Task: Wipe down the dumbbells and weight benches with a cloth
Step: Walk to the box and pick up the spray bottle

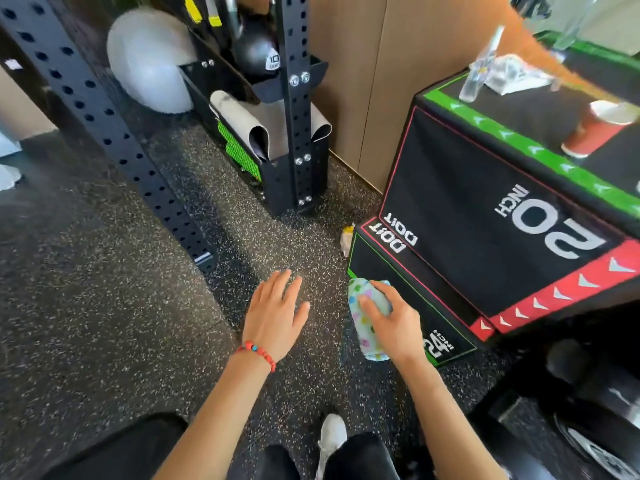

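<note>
**Cloth in hand, no dumbbell or bench under it yet**

The right hand [394,323] has its fingers curled round a bunched, pale cloth [367,317] printed with coloured spots, holding it in the air just beside the near corner of a black plyo box [485,216] marked "20 INCH" and "24 INCH". Whether the cloth touches the box's side cannot be told. The left hand [273,317], with a red bead bracelet [258,353] on its wrist, is released: fingers straight and spread, holding nothing, over the speckled rubber floor [104,306].

No weight bench shows in this view. At the near right edge, dark rounded shapes may be dumbbells, but they are too blurred to name. A kettlebell [256,50] sits in the black perforated rack [294,109] at the far centre, and a red paper cup [592,133] and a clear bottle [479,71] stand on the box top.

By these signs the wiping of the named gear looks mostly ahead; nothing visible tells which items are already clean.
</note>
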A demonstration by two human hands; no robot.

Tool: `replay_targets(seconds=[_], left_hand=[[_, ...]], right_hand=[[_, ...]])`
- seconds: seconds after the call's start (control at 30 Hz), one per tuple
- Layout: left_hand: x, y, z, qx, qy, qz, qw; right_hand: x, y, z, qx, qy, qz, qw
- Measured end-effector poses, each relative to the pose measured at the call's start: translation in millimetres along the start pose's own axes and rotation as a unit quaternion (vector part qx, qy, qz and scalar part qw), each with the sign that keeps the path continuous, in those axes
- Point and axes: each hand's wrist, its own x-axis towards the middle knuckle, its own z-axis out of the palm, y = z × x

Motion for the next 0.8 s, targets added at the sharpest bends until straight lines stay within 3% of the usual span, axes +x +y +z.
replay_targets(seconds=[0.4, 0.8], left_hand=[[186, 48, 2, -0.011, -0.008, 0.131, 0.991], [396, 86, 2, -0.056, 0.006, 0.295, 0.954]], right_hand=[[130, -8, -55, 0.036, 0.120, 0.049, 0.991], [270, -50, -96, 0.094, 0.311, 0.132, 0.937]])
